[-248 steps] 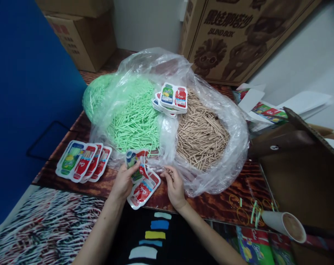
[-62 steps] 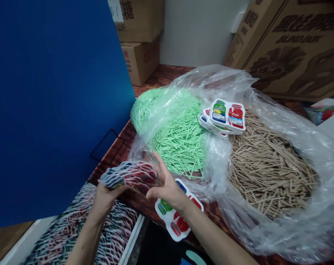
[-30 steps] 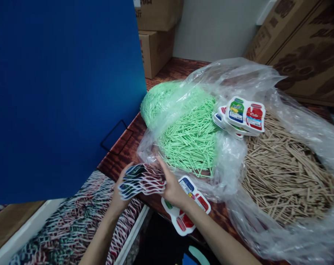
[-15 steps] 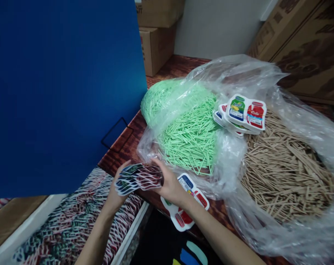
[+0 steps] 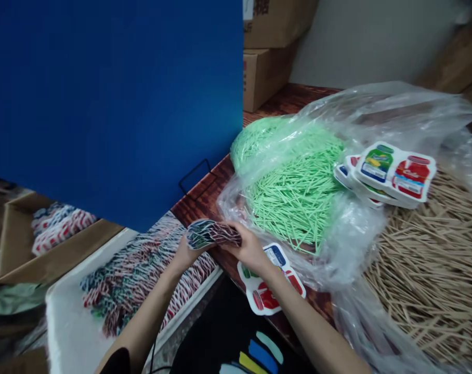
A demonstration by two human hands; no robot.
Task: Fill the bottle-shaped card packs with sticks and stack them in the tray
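Note:
Both my hands grip one stack of bottle-shaped printed packets (image 5: 212,232) at the table's front left corner. My left hand (image 5: 187,253) closes on its left end from below. My right hand (image 5: 248,248) closes on its right end. Under my right wrist lies one more packet (image 5: 273,283) on the dark wood table (image 5: 205,195). Just beyond my hands, a clear plastic bag (image 5: 337,244) holds green sticks (image 5: 294,187) and tan sticks (image 5: 431,254). A small pile of packets (image 5: 388,174) rests on top between the two heaps.
A blue panel (image 5: 115,98) stands at the left over the table's edge. Below it a white tray (image 5: 64,332) is filled with rows of packets (image 5: 142,270), and a cardboard box (image 5: 17,244) holds more. Cardboard boxes (image 5: 271,62) stand at the back.
My hands have squeezed the fanned packets into a tighter stack. The view has swung left, bringing the white tray and a cardboard box of packets into sight.

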